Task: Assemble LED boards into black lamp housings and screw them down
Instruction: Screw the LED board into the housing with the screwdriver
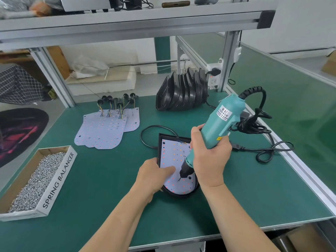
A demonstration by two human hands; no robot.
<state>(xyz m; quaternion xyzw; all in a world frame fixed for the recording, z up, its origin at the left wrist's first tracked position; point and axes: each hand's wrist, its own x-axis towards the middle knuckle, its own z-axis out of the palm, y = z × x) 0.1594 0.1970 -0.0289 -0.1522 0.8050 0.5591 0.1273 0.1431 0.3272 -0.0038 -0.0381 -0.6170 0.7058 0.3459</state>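
Observation:
A black lamp housing (161, 137) lies on the green bench in front of me with a white LED board (172, 153) seated inside it. My left hand (152, 176) grips the housing's left rim, its thumb pressing on the board. My right hand (209, 159) grips a teal electric screwdriver (221, 122), tilted, with its bit tip touching the board near the rounded front end. A fan of loose LED boards (103, 130) with wired black plugs lies at the back left. A stack of empty black housings (181, 93) stands at the back.
A cardboard box (60, 176) marked SPRING BALANCER, full of silver screws, sits at the left front. The screwdriver's black cable (254, 122) coils to the right, and another black cord loops behind the housing. Aluminium frame posts (227, 59) rise at the back.

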